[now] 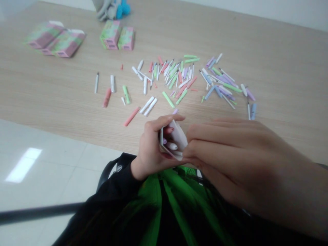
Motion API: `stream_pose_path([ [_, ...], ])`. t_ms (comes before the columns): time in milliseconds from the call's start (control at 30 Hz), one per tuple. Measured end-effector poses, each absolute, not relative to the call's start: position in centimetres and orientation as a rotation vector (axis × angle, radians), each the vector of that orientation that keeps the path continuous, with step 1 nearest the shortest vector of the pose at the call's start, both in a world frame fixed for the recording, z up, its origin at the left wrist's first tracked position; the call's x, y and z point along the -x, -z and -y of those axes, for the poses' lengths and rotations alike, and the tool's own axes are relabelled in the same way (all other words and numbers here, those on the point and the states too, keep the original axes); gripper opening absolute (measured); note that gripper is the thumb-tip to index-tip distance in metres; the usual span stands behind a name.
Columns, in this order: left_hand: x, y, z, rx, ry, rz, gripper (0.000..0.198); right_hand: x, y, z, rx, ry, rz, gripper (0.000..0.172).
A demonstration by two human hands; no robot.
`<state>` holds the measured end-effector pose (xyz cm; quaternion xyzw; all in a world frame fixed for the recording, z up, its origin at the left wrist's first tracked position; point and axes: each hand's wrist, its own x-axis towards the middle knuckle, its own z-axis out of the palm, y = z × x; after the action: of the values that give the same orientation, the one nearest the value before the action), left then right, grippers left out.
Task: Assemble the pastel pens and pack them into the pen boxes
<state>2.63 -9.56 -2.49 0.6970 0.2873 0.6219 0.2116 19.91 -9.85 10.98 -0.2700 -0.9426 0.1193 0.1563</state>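
My left hand (150, 148) holds an open pale cardboard box (178, 136) upright, with its fingers wrapped around the near side. Pastel pens stand inside the box, showing a pink end (168, 130), a purple end (164, 140) and a white end (171, 146). My right hand (230, 153) comes in from the right and presses its fingers against the box's side. Just beyond both hands, many loose pastel pens and caps (174, 78) in white, pink, green, purple and blue lie scattered over the wooden table (276, 68).
Several pink-and-green boxes (110, 35) stand at the table's far side, and others (55, 39) lie to the left. A grey-and-blue plush toy (112, 10) sits at the far edge. Below the table's near edge are white floor tiles (51, 171) and a dark bar (38, 212).
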Motion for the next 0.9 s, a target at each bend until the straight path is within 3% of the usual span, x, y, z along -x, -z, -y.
stream_pose_path([
  [100, -2.4, 2.3, 8.8, -1.951, -1.717, -0.833, 0.085, -20.4, -11.4, 9.2, 0.779, -0.351, 2.672, 0.012],
  [233, -2.0, 0.8, 6.5, -1.704, -1.794, -0.791, 0.064, -21.4, -12.2, 8.3, 0.994, -0.266, 2.468, 0.023],
  [433, -0.7, -4.3, 2.6, -1.201, -1.890, -0.686, 0.034, -22.5, -11.2, 8.0, 1.086, -0.280, 2.212, 0.006],
  [567, -0.2, -6.6, 0.5, -1.005, -1.771, -0.696, 0.042, -22.4, -8.5, 8.0, 1.046, -0.415, 2.150, 0.015],
  [767, 0.3, -5.7, -3.0, -0.854, -1.510, -0.590, 0.050, -20.8, -5.1, 7.9, 0.856, -0.582, 2.101, 0.054],
  [900, 0.6, -4.8, -3.4, -0.841, -1.454, -0.574, 0.050, -20.2, -4.0, 7.4, 0.840, -0.521, 2.073, 0.049],
])
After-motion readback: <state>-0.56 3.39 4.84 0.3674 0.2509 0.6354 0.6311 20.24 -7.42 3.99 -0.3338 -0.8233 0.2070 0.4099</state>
